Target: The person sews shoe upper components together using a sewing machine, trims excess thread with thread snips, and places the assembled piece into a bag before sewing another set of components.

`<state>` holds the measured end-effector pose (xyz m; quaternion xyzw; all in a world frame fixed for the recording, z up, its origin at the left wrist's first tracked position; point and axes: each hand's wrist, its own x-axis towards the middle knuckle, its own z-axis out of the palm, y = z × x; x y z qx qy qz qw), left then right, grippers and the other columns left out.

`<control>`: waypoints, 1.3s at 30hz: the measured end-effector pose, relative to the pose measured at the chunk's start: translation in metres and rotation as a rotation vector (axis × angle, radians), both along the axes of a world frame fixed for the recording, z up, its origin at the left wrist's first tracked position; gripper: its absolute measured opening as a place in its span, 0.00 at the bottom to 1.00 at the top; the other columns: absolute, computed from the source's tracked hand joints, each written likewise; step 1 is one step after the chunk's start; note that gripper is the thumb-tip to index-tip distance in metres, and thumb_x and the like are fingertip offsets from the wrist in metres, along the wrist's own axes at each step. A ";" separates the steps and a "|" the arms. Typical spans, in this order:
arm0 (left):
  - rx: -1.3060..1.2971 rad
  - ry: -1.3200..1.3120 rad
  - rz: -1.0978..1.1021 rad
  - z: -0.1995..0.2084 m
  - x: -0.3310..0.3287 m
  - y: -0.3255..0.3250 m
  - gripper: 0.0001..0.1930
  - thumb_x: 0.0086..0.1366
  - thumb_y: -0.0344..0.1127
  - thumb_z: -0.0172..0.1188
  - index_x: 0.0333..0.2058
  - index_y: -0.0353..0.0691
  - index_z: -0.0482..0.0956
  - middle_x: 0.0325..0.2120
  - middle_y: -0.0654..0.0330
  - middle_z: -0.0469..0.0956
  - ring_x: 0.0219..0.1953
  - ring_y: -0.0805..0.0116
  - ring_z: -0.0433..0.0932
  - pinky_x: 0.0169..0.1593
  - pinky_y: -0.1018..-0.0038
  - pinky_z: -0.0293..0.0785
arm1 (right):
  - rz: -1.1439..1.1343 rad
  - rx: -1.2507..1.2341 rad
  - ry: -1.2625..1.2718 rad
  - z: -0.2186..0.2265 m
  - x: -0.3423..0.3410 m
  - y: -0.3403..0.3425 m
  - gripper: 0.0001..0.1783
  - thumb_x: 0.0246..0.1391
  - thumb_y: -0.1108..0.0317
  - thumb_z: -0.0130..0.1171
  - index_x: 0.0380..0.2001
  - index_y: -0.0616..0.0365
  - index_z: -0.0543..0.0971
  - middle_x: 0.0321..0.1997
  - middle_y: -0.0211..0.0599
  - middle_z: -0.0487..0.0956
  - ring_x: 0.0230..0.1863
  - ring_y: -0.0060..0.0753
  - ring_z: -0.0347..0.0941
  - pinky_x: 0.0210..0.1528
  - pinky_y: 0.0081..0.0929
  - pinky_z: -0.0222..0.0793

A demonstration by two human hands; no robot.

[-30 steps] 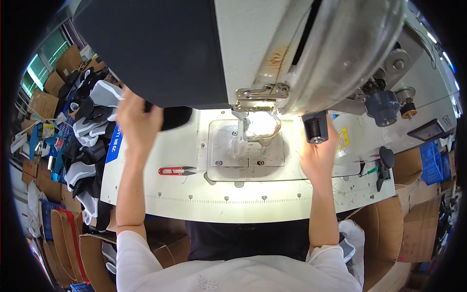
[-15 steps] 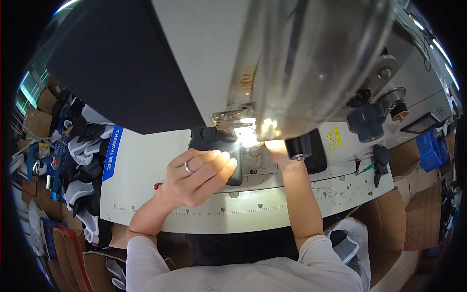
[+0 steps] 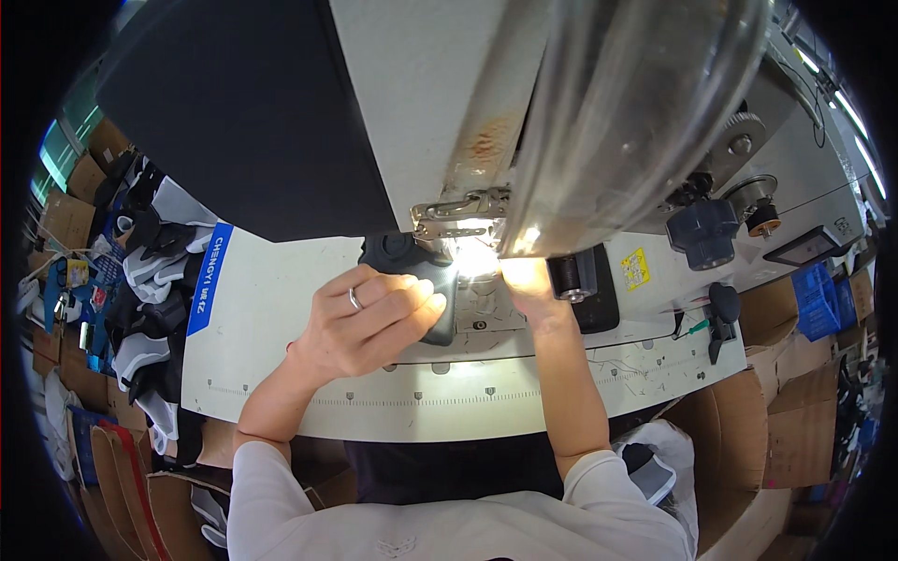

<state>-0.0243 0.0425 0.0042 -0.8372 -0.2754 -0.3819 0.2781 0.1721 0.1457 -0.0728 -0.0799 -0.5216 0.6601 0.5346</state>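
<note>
Under the lit head of a sewing machine lies a dark, textured piece; its exact kind cannot be made out. My left hand, wearing a ring, is on the left side of this piece, its fingers curled together and gripping it, the fingertips toward the light. On the other side, my right hand reaches in beneath the machine head. Its fingers are lost behind the machine and in the lamp's glare, so what they touch is hidden. Bright glare also covers the needle area.
The pale machine table carries a ruler scale along its near edge. A black roller hangs just right of my right hand. Black and grey-white pieces are heaped at the left. Cardboard boxes and a blue crate stand at the right.
My left hand and the dark piece have shifted slightly away from me across the table. The right hand stays under the machine head. The whole view has also moved a little.
</note>
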 end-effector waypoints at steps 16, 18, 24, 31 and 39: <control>-0.024 -0.055 0.015 -0.001 -0.002 0.006 0.12 0.37 0.25 0.62 0.27 0.39 0.81 0.26 0.65 0.75 0.30 0.71 0.79 0.31 0.76 0.75 | -0.058 -0.097 -0.041 -0.008 -0.004 0.009 0.17 0.48 0.64 0.66 0.39 0.60 0.76 0.33 0.27 0.76 0.31 0.17 0.71 0.31 0.18 0.69; -0.048 -0.060 0.030 -0.001 -0.003 0.007 0.13 0.36 0.24 0.61 0.26 0.39 0.81 0.26 0.66 0.75 0.30 0.71 0.79 0.32 0.74 0.76 | -0.003 -0.075 -0.003 -0.006 -0.004 0.008 0.15 0.46 0.64 0.65 0.36 0.59 0.77 0.32 0.26 0.76 0.30 0.16 0.70 0.29 0.17 0.67; -0.022 -0.058 0.002 -0.005 -0.004 0.009 0.12 0.36 0.27 0.63 0.26 0.40 0.81 0.26 0.67 0.75 0.32 0.71 0.78 0.34 0.74 0.78 | -0.147 -0.038 -0.110 -0.005 -0.005 0.008 0.11 0.43 0.65 0.64 0.30 0.58 0.76 0.27 0.23 0.73 0.26 0.12 0.66 0.26 0.15 0.61; -0.014 -0.037 0.017 0.006 -0.005 0.006 0.13 0.38 0.27 0.65 0.28 0.41 0.82 0.28 0.66 0.76 0.36 0.69 0.77 0.37 0.72 0.78 | -0.140 -0.112 -0.061 0.002 0.002 0.010 0.10 0.42 0.68 0.62 0.28 0.61 0.75 0.24 0.23 0.71 0.23 0.15 0.63 0.25 0.19 0.62; -0.533 -0.522 0.393 0.016 -0.032 0.005 0.16 0.53 0.23 0.63 0.43 0.38 0.80 0.34 0.60 0.77 0.33 0.64 0.76 0.38 0.73 0.74 | -0.913 0.456 -0.613 0.032 0.004 -0.014 0.03 0.54 0.75 0.53 0.27 0.64 0.73 0.25 0.35 0.72 0.28 0.28 0.66 0.32 0.29 0.64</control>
